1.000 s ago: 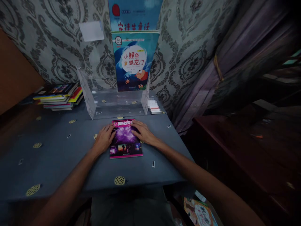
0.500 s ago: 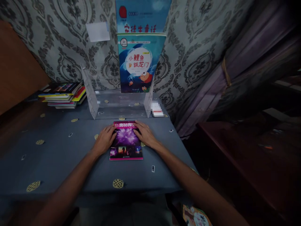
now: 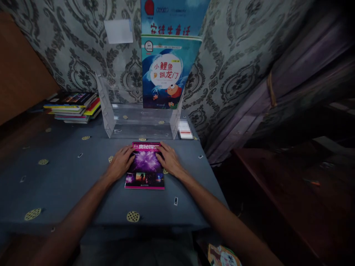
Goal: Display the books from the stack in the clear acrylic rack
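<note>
A purple and black book with a pink title band (image 3: 145, 160) lies flat on the blue-grey tablecloth. My left hand (image 3: 121, 161) rests at its upper left edge, and my right hand (image 3: 169, 159) lies over its upper right edge. The fingers of both hands are laid out flat, with fingertips on the cover and no grip around it. Just behind the book stands a clear acrylic rack (image 3: 109, 114). Upright in the rack is a blue book with a fish picture (image 3: 169, 81), and another blue book (image 3: 174, 16) rises behind it.
A pile of books (image 3: 73, 107) sits at the back left beside a brown panel (image 3: 24, 70). A small blurred white item (image 3: 185, 129) is right of the rack. A dark red surface (image 3: 277, 192) lies to the right; a colourful book (image 3: 223, 255) shows below the table edge.
The camera view has shifted slightly. Both hands keep the same places on the purple book, and nothing has been taken hold of or let go.
</note>
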A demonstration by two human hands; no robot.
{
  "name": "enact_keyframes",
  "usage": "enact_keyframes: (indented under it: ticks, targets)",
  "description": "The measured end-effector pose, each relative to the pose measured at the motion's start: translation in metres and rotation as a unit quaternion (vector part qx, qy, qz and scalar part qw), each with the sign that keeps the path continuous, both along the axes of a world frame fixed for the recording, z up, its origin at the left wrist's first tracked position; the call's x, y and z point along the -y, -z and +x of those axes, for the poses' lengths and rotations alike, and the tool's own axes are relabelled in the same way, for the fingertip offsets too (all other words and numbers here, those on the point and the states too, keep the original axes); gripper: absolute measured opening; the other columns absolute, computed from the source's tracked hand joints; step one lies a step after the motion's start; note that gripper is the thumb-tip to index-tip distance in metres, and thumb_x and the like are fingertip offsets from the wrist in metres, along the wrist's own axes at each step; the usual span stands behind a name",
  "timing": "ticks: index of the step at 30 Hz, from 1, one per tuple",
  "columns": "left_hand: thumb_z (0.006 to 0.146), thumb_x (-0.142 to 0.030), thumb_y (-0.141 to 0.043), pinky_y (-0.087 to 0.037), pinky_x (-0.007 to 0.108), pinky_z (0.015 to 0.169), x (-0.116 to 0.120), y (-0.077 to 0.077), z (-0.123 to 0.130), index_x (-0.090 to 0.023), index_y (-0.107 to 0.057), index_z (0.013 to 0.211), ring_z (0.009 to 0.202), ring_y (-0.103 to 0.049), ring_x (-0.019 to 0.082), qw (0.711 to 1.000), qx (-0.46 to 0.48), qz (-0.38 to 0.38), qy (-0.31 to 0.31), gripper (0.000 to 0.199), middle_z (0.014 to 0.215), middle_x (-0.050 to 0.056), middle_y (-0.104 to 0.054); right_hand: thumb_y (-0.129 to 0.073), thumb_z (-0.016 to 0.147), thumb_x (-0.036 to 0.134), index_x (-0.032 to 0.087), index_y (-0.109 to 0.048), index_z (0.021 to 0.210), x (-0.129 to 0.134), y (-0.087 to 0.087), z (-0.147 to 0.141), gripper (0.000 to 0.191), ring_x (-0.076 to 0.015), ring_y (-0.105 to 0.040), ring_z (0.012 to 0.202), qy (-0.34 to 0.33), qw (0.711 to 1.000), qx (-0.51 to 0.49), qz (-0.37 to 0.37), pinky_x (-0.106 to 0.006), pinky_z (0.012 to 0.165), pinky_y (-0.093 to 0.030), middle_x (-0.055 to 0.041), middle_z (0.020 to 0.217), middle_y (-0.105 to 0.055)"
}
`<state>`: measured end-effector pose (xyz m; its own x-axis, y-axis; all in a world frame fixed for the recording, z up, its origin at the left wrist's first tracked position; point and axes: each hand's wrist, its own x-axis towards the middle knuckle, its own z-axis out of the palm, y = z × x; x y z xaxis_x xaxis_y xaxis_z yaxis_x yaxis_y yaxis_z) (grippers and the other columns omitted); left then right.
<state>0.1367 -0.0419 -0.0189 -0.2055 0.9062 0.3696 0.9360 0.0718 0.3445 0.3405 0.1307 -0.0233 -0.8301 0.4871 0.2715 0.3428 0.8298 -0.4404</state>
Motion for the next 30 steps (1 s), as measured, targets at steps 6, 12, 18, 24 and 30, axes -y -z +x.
enact_keyframes:
  ticks: [6, 12, 18, 24, 30]
  targets:
    - [0.101, -0.032, -0.043, -0.047, 0.047, 0.108, 0.0, 0.0, -0.001, -0.021, -0.058, 0.128, 0.124, -0.056, 0.027, 1.0, -0.003, -0.003, -0.002, 0.033, 0.136, 0.011, -0.06, -0.052, 0.098, 0.026, 0.018, -0.065, 0.128, 0.01, -0.002, 0.01, 0.034, -0.0305, -0.055, 0.123, 0.012, 1.0, -0.029, 0.005, -0.049, 0.105, -0.045, -0.0152, 0.132, -0.064]
    - [0.101, -0.031, -0.044, -0.048, 0.048, 0.106, -0.002, 0.0, -0.002, -0.02, -0.057, 0.13, 0.122, -0.057, 0.029, 1.0, -0.017, -0.017, -0.004, 0.034, 0.136, 0.012, -0.061, -0.053, 0.096, 0.022, 0.019, -0.07, 0.122, 0.017, -0.011, 0.019, 0.031, -0.0259, -0.063, 0.105, 0.008, 0.996, -0.065, -0.062, -0.043, 0.097, -0.048, -0.0107, 0.112, -0.073]
    - [0.101, -0.031, -0.043, -0.047, 0.048, 0.106, -0.002, -0.002, -0.003, -0.023, -0.057, 0.13, 0.121, -0.057, 0.027, 1.0, -0.019, -0.019, -0.003, 0.033, 0.135, 0.011, -0.061, -0.051, 0.096, 0.024, 0.017, -0.069, 0.123, 0.01, -0.019, 0.023, 0.034, -0.0186, -0.065, 0.077, 0.032, 0.981, -0.081, -0.172, -0.031, 0.075, -0.051, -0.0064, 0.096, -0.076]
    - [0.101, -0.031, -0.043, -0.047, 0.049, 0.107, -0.003, -0.001, -0.003, -0.021, -0.058, 0.129, 0.122, -0.057, 0.028, 1.0, -0.011, -0.016, 0.0, 0.033, 0.135, 0.012, -0.061, -0.053, 0.094, 0.02, 0.018, -0.071, 0.121, 0.009, -0.018, 0.022, 0.033, -0.0211, -0.065, 0.087, 0.017, 0.991, -0.069, -0.115, -0.035, 0.084, -0.051, -0.0073, 0.099, -0.076]
    - [0.101, -0.031, -0.043, -0.047, 0.047, 0.107, -0.002, -0.002, -0.003, -0.019, -0.059, 0.127, 0.122, -0.057, 0.027, 1.0, 0.0, -0.009, 0.006, 0.032, 0.134, 0.013, -0.061, -0.054, 0.093, 0.016, 0.017, -0.071, 0.121, 0.01, -0.01, 0.019, 0.032, -0.0255, -0.064, 0.099, -0.007, 0.997, -0.052, -0.051, -0.044, 0.097, -0.047, -0.0108, 0.106, -0.074]
